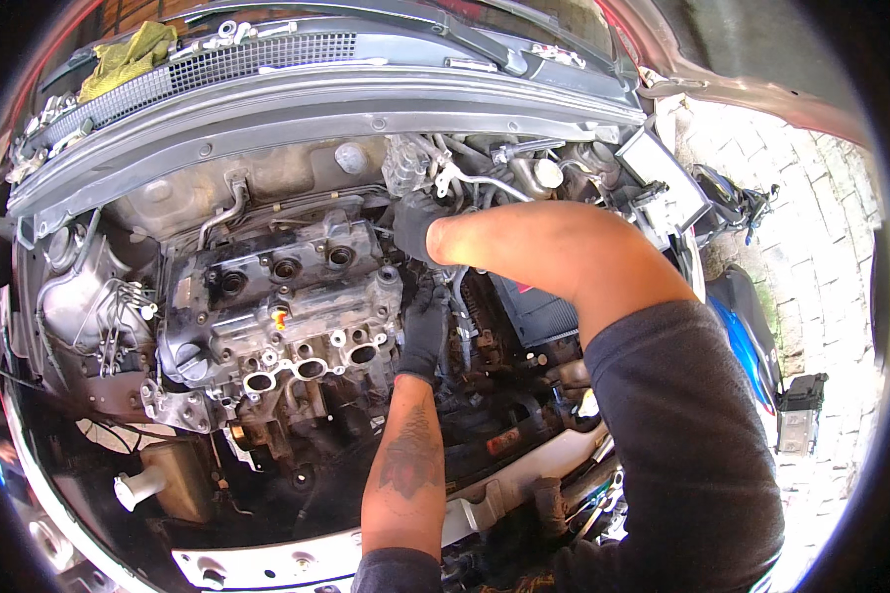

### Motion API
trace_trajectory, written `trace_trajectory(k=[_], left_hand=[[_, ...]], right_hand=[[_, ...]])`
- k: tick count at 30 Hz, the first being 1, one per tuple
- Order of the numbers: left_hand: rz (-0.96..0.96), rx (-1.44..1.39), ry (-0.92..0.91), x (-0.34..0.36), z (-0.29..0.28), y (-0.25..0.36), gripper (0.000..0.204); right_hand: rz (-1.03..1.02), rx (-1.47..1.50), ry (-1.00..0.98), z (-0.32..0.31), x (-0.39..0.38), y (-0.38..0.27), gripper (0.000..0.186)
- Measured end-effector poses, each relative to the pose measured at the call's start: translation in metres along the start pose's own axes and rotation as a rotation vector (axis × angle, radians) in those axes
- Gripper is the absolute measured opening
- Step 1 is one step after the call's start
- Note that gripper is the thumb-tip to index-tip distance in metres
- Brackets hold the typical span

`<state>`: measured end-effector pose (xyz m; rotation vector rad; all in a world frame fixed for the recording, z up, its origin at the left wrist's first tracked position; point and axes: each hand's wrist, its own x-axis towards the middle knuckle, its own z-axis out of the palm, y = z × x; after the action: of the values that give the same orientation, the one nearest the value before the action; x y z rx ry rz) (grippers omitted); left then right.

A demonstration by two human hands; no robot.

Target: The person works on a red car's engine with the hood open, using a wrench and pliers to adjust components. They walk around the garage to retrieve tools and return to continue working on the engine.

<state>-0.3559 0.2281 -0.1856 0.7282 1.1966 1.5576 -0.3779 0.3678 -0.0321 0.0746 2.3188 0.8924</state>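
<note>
Both my hands wear dark gloves and reach in at the right end of the engine (297, 287). My left hand (424, 331) is low against that end, beside some hoses and wiring (460, 311). Its fingers look curled around something too dark to make out. Just above it, my right hand (417, 225) is bent down behind the engine's corner, near a metal housing (405, 166). The right fingers are hidden. On top of the engine, the black valve cover (257, 262) has round holes, and open ports (310, 369) show along its near side.
A yellow cloth (129, 61) and loose parts lie on the cowl (267, 91) below the windscreen. A dark battery-like box (539, 316) sits right of my hands. The front crossmember (267, 558) runs along the near side. Paving (811, 217) lies beyond the right fender.
</note>
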Motion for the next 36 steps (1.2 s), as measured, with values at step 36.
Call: trace_trajectory(k=[36], left_hand=[[0.106,0.642,-0.146,-0.144,0.0,0.226,0.071]], right_hand=[[0.231,0.615,-0.019,-0.041,-0.331,0.014,0.07]])
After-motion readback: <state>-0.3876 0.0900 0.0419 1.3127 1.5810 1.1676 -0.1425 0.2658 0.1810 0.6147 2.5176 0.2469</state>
